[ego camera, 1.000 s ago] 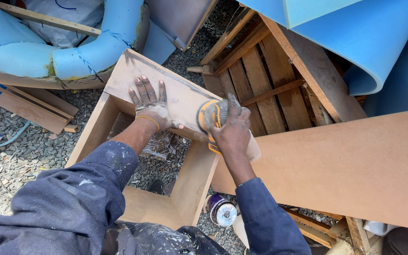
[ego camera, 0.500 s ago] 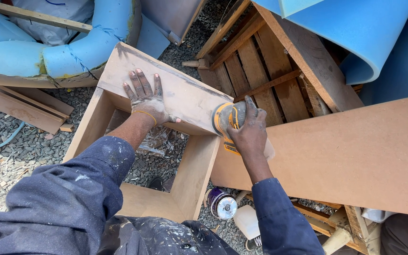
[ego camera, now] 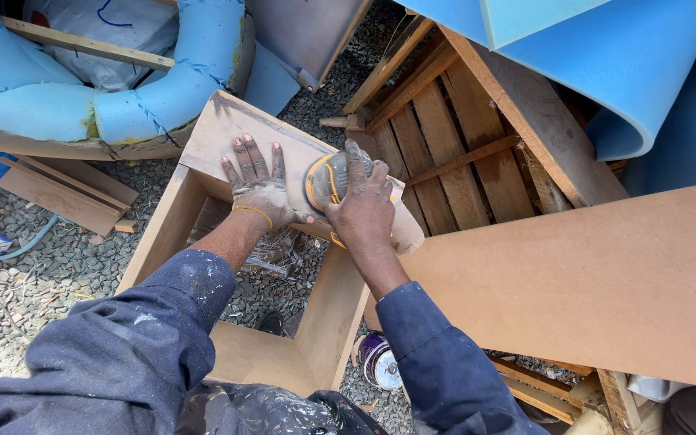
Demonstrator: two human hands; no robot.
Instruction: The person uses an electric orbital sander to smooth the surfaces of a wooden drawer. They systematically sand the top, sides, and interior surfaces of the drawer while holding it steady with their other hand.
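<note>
Fibreboard sheet, large and brown (ego camera: 606, 282), lies at right, beside a slatted wooden pallet (ego camera: 453, 153). Open square box frame of brown board (ego camera: 203, 161) stands on grey gravel (ego camera: 34, 274). Left hand (ego camera: 258, 187) rests flat on its top panel — fingers spread, gripping nothing. Right hand (ego camera: 364, 205) is closed over a round grey-and-yellow sander (ego camera: 325, 179), pressed on that same panel.

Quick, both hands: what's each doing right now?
Left hand: open, flat on the box panel.
Right hand: closed on the sander, pressed to the panel.
</note>
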